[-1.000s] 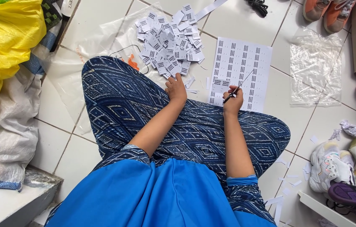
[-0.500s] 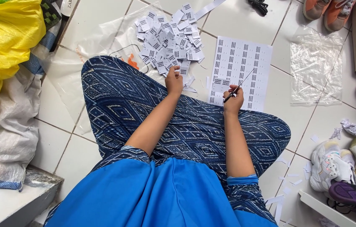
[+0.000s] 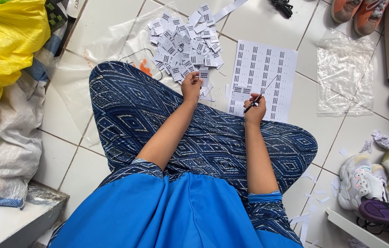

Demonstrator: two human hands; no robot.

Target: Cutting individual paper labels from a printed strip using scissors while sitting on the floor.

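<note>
Head view, only one. Person sits cross-legged on a tiled floor (image 3: 268, 18), patterned trousers, blue top.

Left hand (image 3: 192, 86) is closed in a pinch on a small cut label (image 3: 204, 76), held at the near edge of the pile of cut labels (image 3: 185, 43), which spreads just beyond the fingers on a clear plastic sheet (image 3: 89, 69).

Right hand (image 3: 255, 108) is closed around the handles of scissors (image 3: 261, 95). Blades look shut or nearly so; too thin to tell for sure. Long axis runs diagonally, tips pointing up and away from the hand, to its right, over the printed label sheet (image 3: 261, 69). That sheet lies flat on the floor just beyond the right hand, long side running away from the person, near corner partly cut away.

Step, as judged: a freshly cut label is being added to the pile while the scissors wait over the sheet. Next move likely calls for letting the label go, bringing the left hand back to steady the sheet, and lining the blades along a gap between printed rows.

Around: yellow bag (image 3: 6, 50) far to the left hand's side, crumpled clear bag (image 3: 346, 73) and white shoes (image 3: 364, 181) off to the right hand's side, paper scraps (image 3: 316, 202) near the knee.
</note>
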